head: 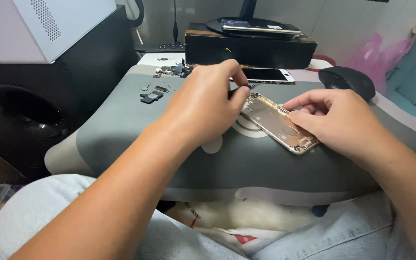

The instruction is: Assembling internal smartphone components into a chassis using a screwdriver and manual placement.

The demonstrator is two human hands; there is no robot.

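Observation:
A gold phone housing (pixel 274 120), opened and without its screen, lies slantwise on a grey mat (pixel 136 130). My left hand (pixel 207 102) pinches a small dark tool (pixel 244 88) whose tip meets the housing's upper left corner. My right hand (pixel 339 120) rests on the housing's right edge, fingers pressing it down. A detached white phone screen (pixel 267 75) lies just behind the housing.
Small dark phone parts (pixel 153 94) and a circuit board (pixel 172 71) sit at the mat's far left. Behind are a black box (pixel 249 47) with a phone on a round stand (pixel 258 26), a black mouse (pixel 347 80) and a big black speaker (pixel 22 115).

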